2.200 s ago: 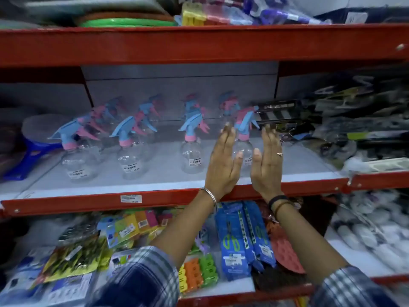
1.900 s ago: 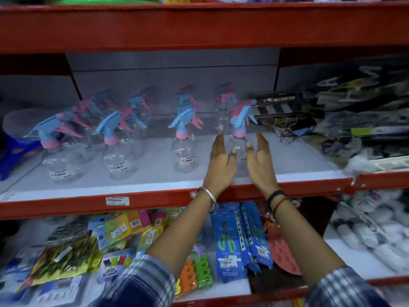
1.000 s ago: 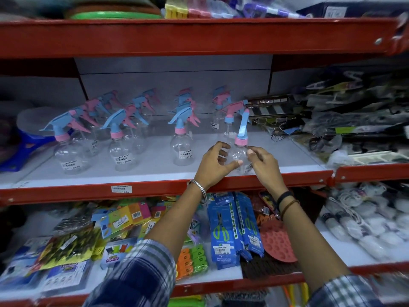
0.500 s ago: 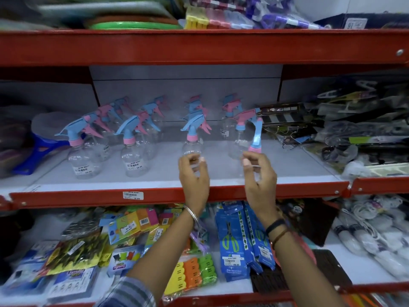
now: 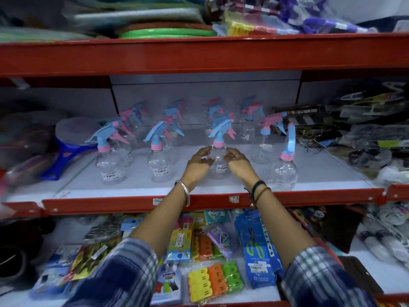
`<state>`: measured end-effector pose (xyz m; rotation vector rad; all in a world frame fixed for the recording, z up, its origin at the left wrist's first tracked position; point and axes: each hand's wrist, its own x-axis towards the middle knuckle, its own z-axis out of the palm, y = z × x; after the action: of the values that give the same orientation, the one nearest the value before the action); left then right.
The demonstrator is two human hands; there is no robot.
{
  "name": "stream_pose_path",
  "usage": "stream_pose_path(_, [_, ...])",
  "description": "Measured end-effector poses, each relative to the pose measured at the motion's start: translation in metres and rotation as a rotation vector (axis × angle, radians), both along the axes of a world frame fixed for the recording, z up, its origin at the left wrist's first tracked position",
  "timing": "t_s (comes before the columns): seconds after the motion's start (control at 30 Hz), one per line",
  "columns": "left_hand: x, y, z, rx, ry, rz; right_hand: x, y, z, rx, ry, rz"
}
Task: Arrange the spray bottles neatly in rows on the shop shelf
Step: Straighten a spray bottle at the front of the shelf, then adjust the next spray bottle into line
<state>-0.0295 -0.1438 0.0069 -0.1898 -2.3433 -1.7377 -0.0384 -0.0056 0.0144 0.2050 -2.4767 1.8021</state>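
Several clear spray bottles with blue and pink trigger heads stand in rows on the white middle shelf (image 5: 243,185). In the front row, one bottle (image 5: 110,165) is at the left and a second (image 5: 160,167) stands beside it. The third bottle (image 5: 219,168) sits between my hands. My left hand (image 5: 195,167) cups its left side and my right hand (image 5: 240,163) cups its right side, fingers curled onto its shoulder. A fourth front bottle (image 5: 284,172) stands alone at the right, its head turned edge-on. More bottles (image 5: 247,131) stand behind.
A blue-handled brush (image 5: 64,151) lies at the shelf's left end. Dark packaged goods (image 5: 365,140) crowd the right end. The red upper shelf beam (image 5: 199,56) hangs overhead. Below, coloured clip packs (image 5: 212,280) and blue scissor packs (image 5: 256,247) fill the lower shelf.
My right hand has let go of the rightmost front bottle and moved left. Both hands now close around the third front bottle, which my left hand was touching before.
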Motion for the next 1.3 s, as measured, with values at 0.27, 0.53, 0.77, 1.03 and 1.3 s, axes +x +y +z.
stream_pose_path(0.27, [0.035,-0.001,0.002,-0.032,0.068,-0.051,0.026,0.008,-0.004,0.011,0.081,-0.031])
stream_pose_path(0.53, [0.067,0.002,0.0,-0.043,0.089,-0.035,0.058,0.014,-0.009,-0.008,0.132,-0.034])
stream_pose_path(0.77, [0.079,-0.001,-0.005,-0.093,0.112,0.0,0.069,0.008,-0.009,0.001,0.116,-0.085])
stream_pose_path(1.03, [0.081,-0.064,-0.007,0.101,0.339,0.411,0.123,-0.047,-0.018,-0.143,0.649,-0.388])
stream_pose_path(1.3, [0.038,-0.124,0.005,0.076,0.079,0.324,0.062,-0.14,-0.007,0.047,0.302,-0.033])
